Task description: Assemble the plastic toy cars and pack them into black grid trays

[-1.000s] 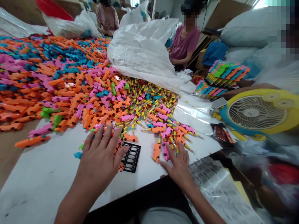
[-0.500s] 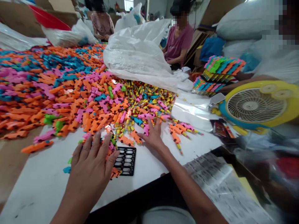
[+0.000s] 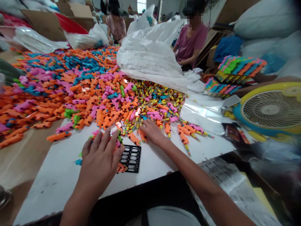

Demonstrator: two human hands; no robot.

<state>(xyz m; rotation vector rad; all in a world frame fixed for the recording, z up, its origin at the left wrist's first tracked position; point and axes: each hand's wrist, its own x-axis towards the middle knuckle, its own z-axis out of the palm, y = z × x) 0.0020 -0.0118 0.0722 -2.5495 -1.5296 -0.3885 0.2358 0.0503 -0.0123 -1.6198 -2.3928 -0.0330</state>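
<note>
My left hand lies with fingers spread over several small toy cars, partly covering them and the left side of a black slotted tray. Beyond the tray, my right hand reaches to the near edge of the heap, its fingertips among the toys; what it touches or grips is too small to make out. Orange toy cars lie just behind the tray. The heap mixes orange, pink, blue and green cars with yellow candy-filled tubes. Some cars joined to tubes lie right of my right hand.
A large white plastic bag rests behind the heap. A yellow and blue fan stands at the right, near stacked filled trays. Printed sheets lie at the lower right. Two people sit across the table, and another person's arm shows at right.
The whole view has shifted, so things appear further right. My right hand has moved left relative to the toys, its fingers now closer together. My left hand stays over the tray's left side.
</note>
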